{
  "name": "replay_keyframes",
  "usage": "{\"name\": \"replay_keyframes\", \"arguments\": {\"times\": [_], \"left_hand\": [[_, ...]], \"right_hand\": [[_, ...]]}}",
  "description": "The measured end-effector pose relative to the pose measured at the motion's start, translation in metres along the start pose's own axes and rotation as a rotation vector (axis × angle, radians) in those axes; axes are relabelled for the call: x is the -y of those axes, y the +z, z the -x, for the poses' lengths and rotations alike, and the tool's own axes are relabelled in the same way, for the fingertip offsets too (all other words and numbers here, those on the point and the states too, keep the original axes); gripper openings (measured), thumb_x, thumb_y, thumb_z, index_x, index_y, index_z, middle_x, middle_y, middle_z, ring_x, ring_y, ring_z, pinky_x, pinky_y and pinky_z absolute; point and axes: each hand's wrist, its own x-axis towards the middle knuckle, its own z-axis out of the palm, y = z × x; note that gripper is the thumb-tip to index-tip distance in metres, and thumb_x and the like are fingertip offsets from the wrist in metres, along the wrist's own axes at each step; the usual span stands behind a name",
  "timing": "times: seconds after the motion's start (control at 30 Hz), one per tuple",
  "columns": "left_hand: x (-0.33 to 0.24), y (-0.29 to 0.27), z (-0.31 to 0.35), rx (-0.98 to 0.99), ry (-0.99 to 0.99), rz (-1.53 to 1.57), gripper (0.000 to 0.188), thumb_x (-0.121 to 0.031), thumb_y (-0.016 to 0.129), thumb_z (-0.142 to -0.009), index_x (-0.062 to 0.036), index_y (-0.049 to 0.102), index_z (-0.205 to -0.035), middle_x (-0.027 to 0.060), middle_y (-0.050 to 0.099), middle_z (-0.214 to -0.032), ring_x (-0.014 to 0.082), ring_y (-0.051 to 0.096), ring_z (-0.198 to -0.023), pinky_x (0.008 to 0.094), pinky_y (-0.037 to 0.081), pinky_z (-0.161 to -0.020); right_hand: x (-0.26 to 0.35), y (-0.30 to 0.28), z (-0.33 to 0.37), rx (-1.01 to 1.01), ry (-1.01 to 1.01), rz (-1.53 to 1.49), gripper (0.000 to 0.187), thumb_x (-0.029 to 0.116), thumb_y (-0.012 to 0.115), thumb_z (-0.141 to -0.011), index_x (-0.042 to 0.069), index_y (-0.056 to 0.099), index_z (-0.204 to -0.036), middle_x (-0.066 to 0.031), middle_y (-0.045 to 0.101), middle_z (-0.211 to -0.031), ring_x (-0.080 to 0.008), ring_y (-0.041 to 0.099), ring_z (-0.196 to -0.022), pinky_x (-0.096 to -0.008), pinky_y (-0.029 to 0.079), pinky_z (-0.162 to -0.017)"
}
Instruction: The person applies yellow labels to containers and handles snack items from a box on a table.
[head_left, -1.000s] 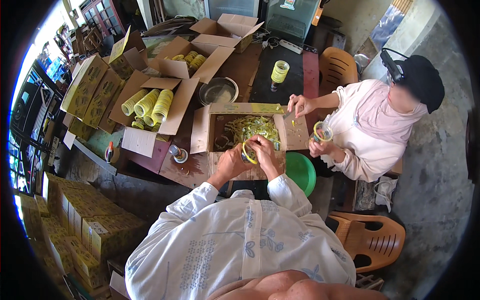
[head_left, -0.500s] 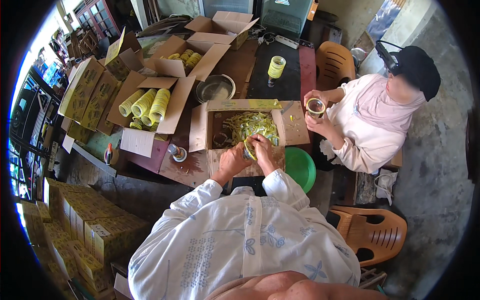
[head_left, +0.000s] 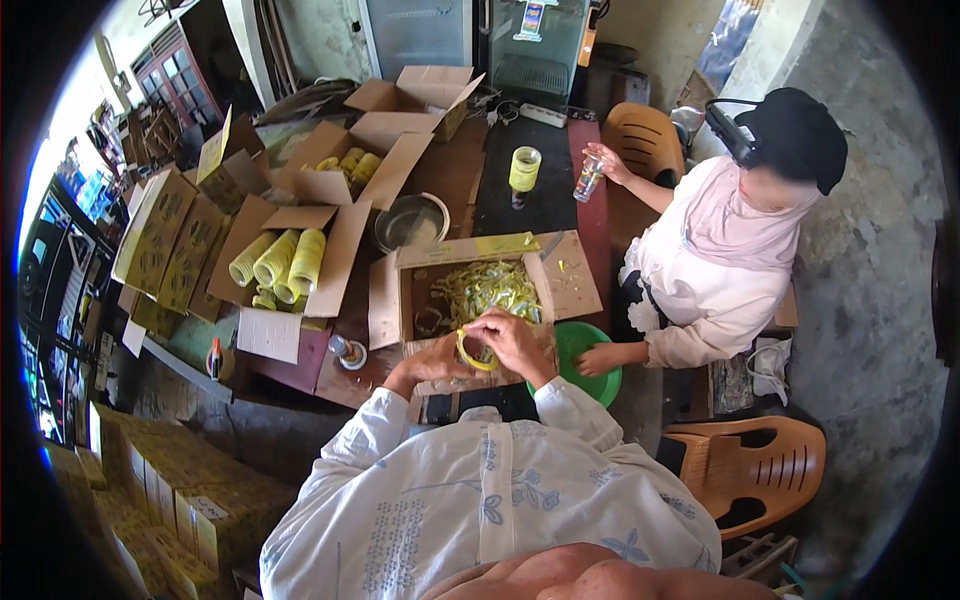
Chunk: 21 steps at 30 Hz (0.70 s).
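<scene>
Open cardboard box (head_left: 480, 262) of yellow rings crowds the table's near edge. Both hands meet over its front flap: left hand (head_left: 437, 358) and right hand (head_left: 515, 338) pinch one yellow ring (head_left: 472, 352), fingers curled.

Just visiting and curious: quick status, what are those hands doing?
Left hand and right hand together hold a yellow ring over the open box. Nothing in the way.

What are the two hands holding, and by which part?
Both the left hand and right hand hold a yellow ring by its rim, over the open box.
</scene>
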Motion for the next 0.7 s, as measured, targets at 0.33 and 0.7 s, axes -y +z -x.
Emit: {"name": "replay_keyframes", "arguments": {"times": [0.33, 0.7], "left_hand": [[0.0, 0.021, -0.008, 0.07, 0.099, 0.276, 0.041, -0.013, 0.083, -0.07, -0.0026, 0.062, -0.104, -0.001, 0.062, -0.088, 0.0115, 0.056, -0.083, 0.0291, 0.048, -0.077], [0.028, 0.031, -0.023, -0.116, 0.104, -0.07, 0.034, -0.02, 0.073, -0.065, 0.0013, 0.059, -0.088, 0.0114, 0.062, -0.07, 0.0195, 0.054, -0.061, 0.0387, 0.046, -0.059]], "right_hand": [[0.008, 0.005, 0.008, -0.042, -0.028, 0.008, 0.005, 0.003, 0.067, -0.086, 0.005, 0.07, -0.09, -0.0084, 0.064, -0.085, -0.0262, 0.064, -0.078, -0.0353, 0.052, -0.069], [-0.033, 0.025, 0.013, -0.202, 0.26, -0.011, 0.014, 0.018, 0.071, -0.086, 0.004, 0.07, -0.089, -0.0127, 0.068, -0.085, -0.0278, 0.067, -0.076, -0.0355, 0.051, -0.068]]}}
